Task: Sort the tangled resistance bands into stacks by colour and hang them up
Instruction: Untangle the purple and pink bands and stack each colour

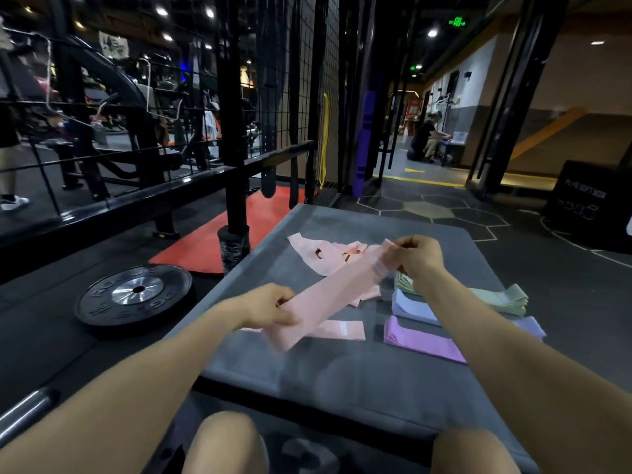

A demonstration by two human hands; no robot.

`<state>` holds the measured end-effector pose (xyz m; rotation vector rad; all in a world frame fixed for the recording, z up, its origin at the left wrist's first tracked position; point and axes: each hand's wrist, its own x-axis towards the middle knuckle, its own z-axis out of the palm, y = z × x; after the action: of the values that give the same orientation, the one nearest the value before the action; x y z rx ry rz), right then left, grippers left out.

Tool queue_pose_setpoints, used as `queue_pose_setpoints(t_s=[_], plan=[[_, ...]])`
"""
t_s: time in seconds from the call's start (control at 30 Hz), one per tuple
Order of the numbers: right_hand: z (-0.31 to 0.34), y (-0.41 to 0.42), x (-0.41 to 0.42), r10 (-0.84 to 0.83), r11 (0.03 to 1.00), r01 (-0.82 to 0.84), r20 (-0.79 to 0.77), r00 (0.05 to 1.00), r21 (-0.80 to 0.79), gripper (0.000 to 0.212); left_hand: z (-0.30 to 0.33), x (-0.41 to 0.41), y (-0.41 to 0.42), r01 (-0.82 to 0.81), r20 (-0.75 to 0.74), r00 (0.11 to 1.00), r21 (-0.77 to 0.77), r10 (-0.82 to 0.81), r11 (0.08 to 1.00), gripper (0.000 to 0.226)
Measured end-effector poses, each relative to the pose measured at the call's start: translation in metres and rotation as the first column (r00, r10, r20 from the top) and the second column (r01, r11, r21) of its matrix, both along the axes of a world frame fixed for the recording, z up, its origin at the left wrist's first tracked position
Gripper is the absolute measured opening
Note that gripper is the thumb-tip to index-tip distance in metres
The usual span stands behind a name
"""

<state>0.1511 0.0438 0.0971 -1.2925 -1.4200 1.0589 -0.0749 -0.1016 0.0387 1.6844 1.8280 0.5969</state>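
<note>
A pink resistance band (328, 295) is stretched flat between my hands above a grey padded box (342, 371). My left hand (270, 307) pinches its near end and my right hand (417, 256) pinches its far end. Beyond the held band lies a loose tangle of pink bands (325, 256). One more pink band (342, 330) lies flat under the held one. On the right sit folded stacks: green (502, 297), pale blue (410, 307) and purple (420, 340), partly hidden by my right forearm.
A black weight plate (133, 294) lies on the floor left of the box, with a red mat (239, 227) behind it. A black wire-mesh rack (301, 97) stands beyond, with yellow (324, 138) and purple (364, 131) bands hanging. My knees are at the near edge.
</note>
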Motion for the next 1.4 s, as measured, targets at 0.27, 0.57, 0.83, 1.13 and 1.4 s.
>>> queue_pose_setpoints(t_s=[0.27, 0.57, 0.83, 1.13, 1.4], plan=[[-0.054, -0.005, -0.014, -0.085, 0.986, 0.084, 0.0, 0.996, -0.147, 0.03, -0.009, -0.062, -0.036, -0.238, -0.201, 0.953, -0.038, 0.226, 0.97, 0.012], [-0.108, -0.014, -0.028, -0.148, 0.958, 0.188, 0.187, 0.971, -0.215, 0.015, -0.052, -0.087, -0.014, -0.586, 0.251, 0.781, -0.02, 0.572, 0.81, 0.022], [-0.135, -0.017, -0.04, -0.092, 0.967, 0.165, 0.338, 0.937, -0.193, 0.02, -0.079, -0.098, 0.011, -0.653, 0.109, 0.756, 0.063, 0.646, 0.754, 0.033], [-0.145, -0.025, -0.048, -0.07, 0.972, 0.154, 0.407, 0.911, -0.175, 0.023, -0.088, -0.109, 0.013, -0.646, 0.118, 0.758, 0.008, 0.641, 0.763, 0.027], [-0.141, -0.025, -0.052, -0.144, 0.965, 0.223, 0.43, 0.891, -0.138, 0.021, -0.086, -0.118, 0.009, -0.669, 0.234, 0.728, 0.042, 0.644, 0.742, 0.027]])
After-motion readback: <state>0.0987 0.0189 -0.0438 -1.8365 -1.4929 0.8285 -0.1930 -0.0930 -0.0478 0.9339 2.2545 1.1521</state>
